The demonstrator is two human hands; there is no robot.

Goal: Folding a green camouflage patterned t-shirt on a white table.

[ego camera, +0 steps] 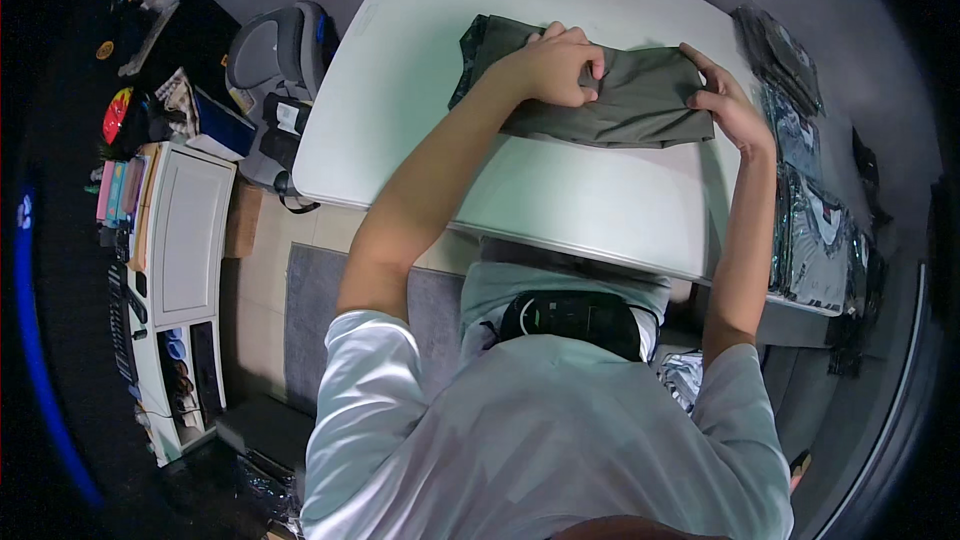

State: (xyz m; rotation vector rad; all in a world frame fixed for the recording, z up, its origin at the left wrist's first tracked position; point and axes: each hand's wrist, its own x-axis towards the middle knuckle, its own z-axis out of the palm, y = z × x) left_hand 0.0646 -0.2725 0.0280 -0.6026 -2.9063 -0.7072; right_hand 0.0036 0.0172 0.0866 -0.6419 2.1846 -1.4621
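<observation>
A dark grey-green folded garment [630,101] lies across the white table [570,195] before me, with creases along its near side. My left hand [562,64] rests on its left half, fingers curled with a bit of cloth between fingers and thumb. At its right end, my right hand [724,97] pinches the edge, thumb on top and forefinger at the far corner. A darker, patterned or shiny layer [466,60] shows at the garment's left end; I cannot tell whether it is part of the same piece.
Stacks of clothes in clear plastic bags [814,225] line the table's right side. Left of the table are a grey child car seat [274,75] and a white cabinet [187,232] with books and boxes on top. A grey mat [322,315] lies on the floor.
</observation>
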